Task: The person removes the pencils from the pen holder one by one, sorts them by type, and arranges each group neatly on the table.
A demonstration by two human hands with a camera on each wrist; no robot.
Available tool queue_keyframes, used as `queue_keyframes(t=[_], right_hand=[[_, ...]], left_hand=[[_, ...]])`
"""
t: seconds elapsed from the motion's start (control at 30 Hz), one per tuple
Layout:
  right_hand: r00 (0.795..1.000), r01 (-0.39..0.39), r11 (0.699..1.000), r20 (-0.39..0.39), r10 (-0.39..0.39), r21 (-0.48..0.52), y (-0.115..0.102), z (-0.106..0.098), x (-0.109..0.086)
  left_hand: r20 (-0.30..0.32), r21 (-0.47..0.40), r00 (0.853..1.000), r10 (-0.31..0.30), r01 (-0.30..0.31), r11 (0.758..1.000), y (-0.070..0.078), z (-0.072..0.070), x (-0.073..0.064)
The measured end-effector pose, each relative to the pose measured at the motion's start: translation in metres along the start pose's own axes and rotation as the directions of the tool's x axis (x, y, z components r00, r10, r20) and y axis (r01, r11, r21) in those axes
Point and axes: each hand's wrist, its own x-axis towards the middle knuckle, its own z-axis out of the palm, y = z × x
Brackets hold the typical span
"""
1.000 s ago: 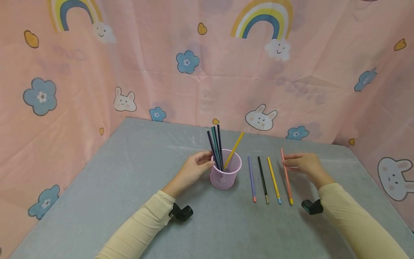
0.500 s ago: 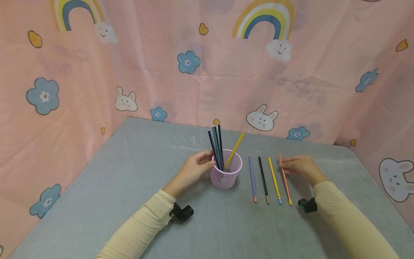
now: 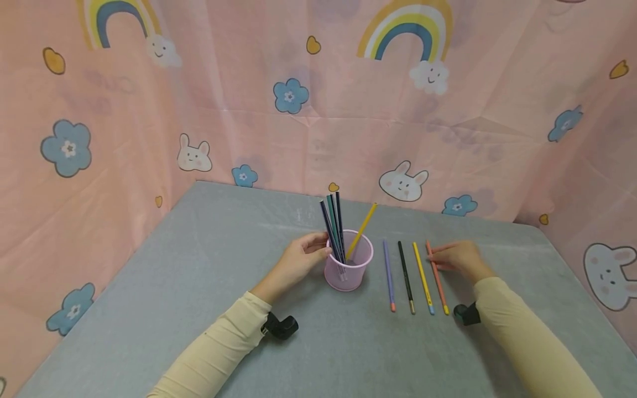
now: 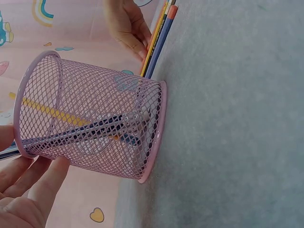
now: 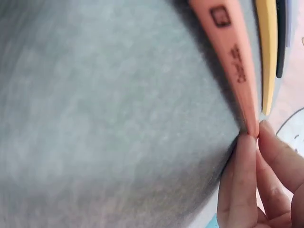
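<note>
My left hand (image 3: 298, 260) grips the side of a pink mesh pencil cup (image 3: 343, 278) near its rim. In the left wrist view the fingers lie against the mesh of the upright cup (image 4: 104, 118). Several dark and teal pencils (image 3: 330, 224) and a yellow pencil (image 3: 365, 224) lean inside it. Over to the right, my right hand (image 3: 460, 258) pinches the far end of a coral pencil (image 3: 439, 287). The right wrist view shows thumb and fingertips at the tip of this coral pencil (image 5: 232, 61), which lies along the table beside the other pencils.
Between cup and coral pencil lie a purple pencil (image 3: 389, 279), a black pencil (image 3: 406, 279) and a yellow pencil (image 3: 423, 279), roughly parallel. The grey table (image 3: 224, 237) meets a pink patterned curtain (image 3: 249, 132) at its back edge and sides.
My right hand has moved left and slightly nearer, bringing the coral pencil's far end closer to the row and into line with it. The left hand and cup stay put.
</note>
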Motion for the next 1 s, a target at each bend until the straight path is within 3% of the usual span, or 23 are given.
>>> queue_keyframes(t=[0.27, 0.47, 0.57, 0.7, 0.8, 1.0], right_hand=[[0.996, 0.067, 0.994, -0.051, -0.071, -0.083, -0.002, 0.0, -0.011], [0.982, 0.171, 0.985, -0.088, -0.168, 0.019, -0.007, 0.005, -0.025], [0.969, 0.229, 0.969, -0.118, -0.218, 0.09, -0.002, 0.011, -0.015], [0.944, 0.311, 0.936, -0.166, -0.284, 0.168, 0.011, 0.023, 0.014], [0.931, 0.355, 0.908, -0.175, -0.322, 0.22, 0.011, 0.032, 0.022], [0.921, 0.389, 0.882, -0.089, -0.379, 0.267, -0.017, 0.041, -0.023]], left_hand=[[-0.005, -0.014, 1.0, 0.002, -0.002, 1.0, -0.001, 0.001, 0.0], [-0.005, -0.005, 1.0, 0.0, 0.0, 1.0, 0.0, 0.001, 0.0], [-0.006, -0.003, 1.0, -0.005, 0.005, 1.0, 0.001, 0.0, -0.001], [-0.007, 0.0, 1.0, -0.006, 0.006, 1.0, 0.002, -0.001, -0.001], [-0.005, 0.003, 1.0, -0.006, 0.006, 1.0, 0.001, 0.0, -0.001], [-0.008, 0.014, 1.0, -0.007, 0.007, 1.0, 0.0, 0.001, 0.0]])
